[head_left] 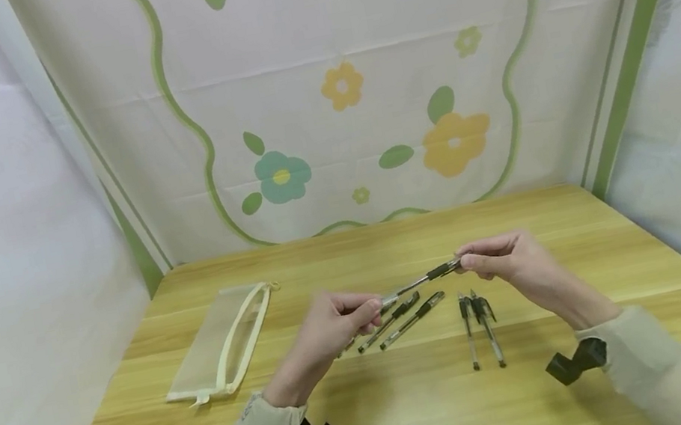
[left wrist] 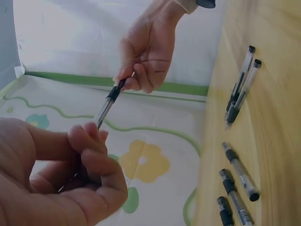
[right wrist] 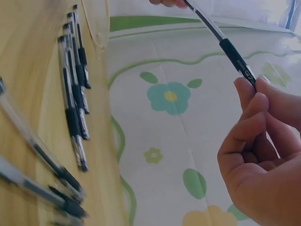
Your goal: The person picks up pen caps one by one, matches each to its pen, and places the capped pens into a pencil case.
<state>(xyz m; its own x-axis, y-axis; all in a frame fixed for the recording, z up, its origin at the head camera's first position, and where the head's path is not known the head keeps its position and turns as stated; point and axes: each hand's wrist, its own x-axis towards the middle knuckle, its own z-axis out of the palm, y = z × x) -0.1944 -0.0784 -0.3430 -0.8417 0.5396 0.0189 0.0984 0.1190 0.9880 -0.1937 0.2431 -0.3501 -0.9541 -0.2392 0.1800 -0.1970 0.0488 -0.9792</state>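
Note:
A clear-barrelled pen with a black grip (head_left: 441,271) is held in the air over the table, slanting up to the right. My left hand (head_left: 340,319) pinches its lower left end between thumb and fingers. At the other end, just past the black grip, my right hand (head_left: 514,265) pinches it; the fingertips hide that end. Below, a pair of pens (head_left: 490,338) lies on the table, nearer the right hand. Several more pens (right wrist: 70,94) lie side by side below the left hand, which partly covers them in the head view.
A pale mesh zip pouch (head_left: 200,347) lies on the wooden table (head_left: 459,419) to the left. White cloth with printed flowers (head_left: 296,38) hangs behind the table, and plain cloth hangs at both sides. A black wrist mount (head_left: 575,361) sits on each sleeve.

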